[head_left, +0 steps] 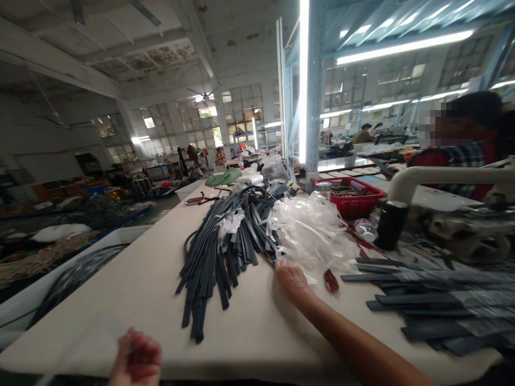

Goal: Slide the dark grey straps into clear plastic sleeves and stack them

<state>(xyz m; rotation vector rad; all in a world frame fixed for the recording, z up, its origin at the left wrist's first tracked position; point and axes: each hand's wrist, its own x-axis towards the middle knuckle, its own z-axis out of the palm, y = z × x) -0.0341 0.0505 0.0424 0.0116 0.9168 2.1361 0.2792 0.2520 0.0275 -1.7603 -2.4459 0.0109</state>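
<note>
As I watch remotely, the cream-topped table [137,289] bears dark flat strips [211,252] heaped left of white plastic scraps [316,228]. My right hand [293,279] is at the scraps' near edge, grip untellable; my left hand's [139,356] fingers curl, but I cannot tell whether they pinch anything.

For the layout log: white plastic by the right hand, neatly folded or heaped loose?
Heaped loose: the white plastic lies crumpled, ends jutting out.
</note>
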